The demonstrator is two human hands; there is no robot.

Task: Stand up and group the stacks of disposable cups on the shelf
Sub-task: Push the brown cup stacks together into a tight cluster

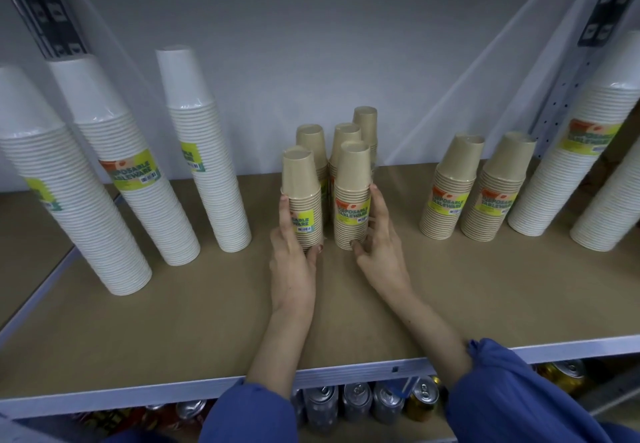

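On the shelf [207, 321], two tan cup stacks stand upright, bases up, long axes vertical. The left hand [292, 262] curls round the left stack [300, 196]. The right hand [381, 245] wraps the right stack [351, 196], thumb low. Seemingly three more tan stacks [343, 141] crowd just behind. Bare board runs to the front edge, with gaps toward the white stacks [207, 165] and the tan pair [450, 189].

Five tan cup stacks [351, 182] clustered upright centrally, tan pair [450, 193] right, white stacks [207, 182] flanking
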